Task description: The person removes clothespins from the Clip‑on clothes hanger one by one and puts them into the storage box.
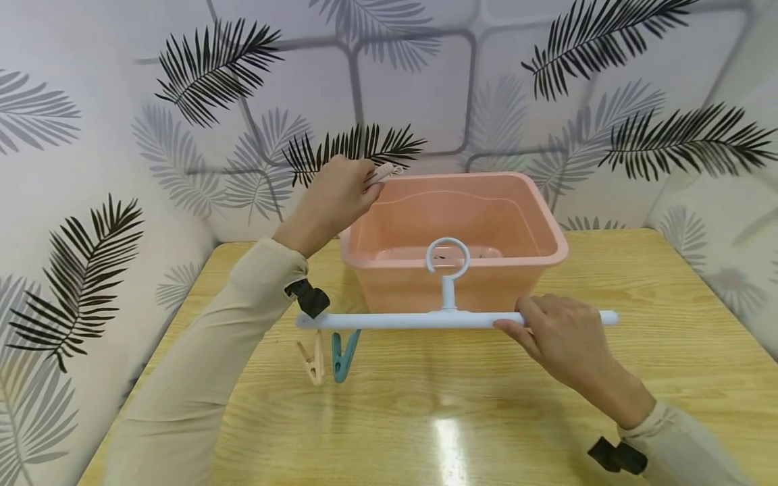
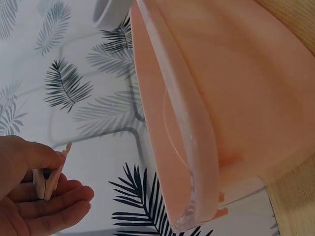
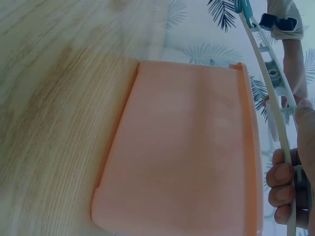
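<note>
Pinching a pale pink peg (image 1: 383, 174) in the left hand (image 1: 340, 194), thumb against bent fingers, raised near the left side of the pink tub (image 1: 401, 287), at the table's (image 1: 365, 425) far edge. Gripping the pale hanger (image 1: 395, 321) near its right end with the right hand (image 1: 562, 337), fingers closing round the bar; holding it level above the table, nearer than the tub. Seeing a beige peg (image 1: 315, 364) and a teal peg (image 1: 342, 364) hanging at its left end.

Possibly risking a leftward tilt, from supporting one end only against two pegs' weight. Possibly losing the pale pink peg into or behind the tub, from pinching too lightly.

Showing in right wrist view: notched side of bar, wrapped fingertips; missing both in head view. Getting the pinch clearly only from left wrist view.
</note>
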Action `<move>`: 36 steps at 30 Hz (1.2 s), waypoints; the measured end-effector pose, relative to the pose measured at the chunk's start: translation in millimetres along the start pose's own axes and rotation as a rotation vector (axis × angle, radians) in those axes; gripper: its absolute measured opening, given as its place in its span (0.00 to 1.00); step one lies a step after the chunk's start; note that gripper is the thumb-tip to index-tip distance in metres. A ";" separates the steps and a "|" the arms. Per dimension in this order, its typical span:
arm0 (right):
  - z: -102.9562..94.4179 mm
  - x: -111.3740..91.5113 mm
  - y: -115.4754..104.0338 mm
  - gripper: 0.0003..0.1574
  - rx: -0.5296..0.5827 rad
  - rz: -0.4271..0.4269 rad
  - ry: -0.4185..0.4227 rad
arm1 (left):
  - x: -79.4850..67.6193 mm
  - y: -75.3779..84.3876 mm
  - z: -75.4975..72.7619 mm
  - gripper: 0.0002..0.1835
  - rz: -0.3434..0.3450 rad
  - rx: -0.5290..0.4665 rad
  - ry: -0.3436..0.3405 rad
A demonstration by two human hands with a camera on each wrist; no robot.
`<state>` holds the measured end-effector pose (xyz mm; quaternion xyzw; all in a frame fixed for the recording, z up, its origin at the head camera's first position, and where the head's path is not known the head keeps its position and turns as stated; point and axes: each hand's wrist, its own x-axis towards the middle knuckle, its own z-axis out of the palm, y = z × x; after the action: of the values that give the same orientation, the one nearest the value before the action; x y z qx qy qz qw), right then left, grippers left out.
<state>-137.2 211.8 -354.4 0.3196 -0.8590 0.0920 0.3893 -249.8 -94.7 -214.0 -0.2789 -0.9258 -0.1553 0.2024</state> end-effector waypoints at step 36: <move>-2.6 -6.4 -0.3 0.37 -0.058 -0.004 -0.002 | 20.5 -16.5 30.5 0.22 -0.026 0.073 -0.140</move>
<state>-132.3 215.7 -357.3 0.3100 -0.8610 0.0660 0.3978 -283.8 -86.4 -233.9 -0.2695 -0.9463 -0.1040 0.1453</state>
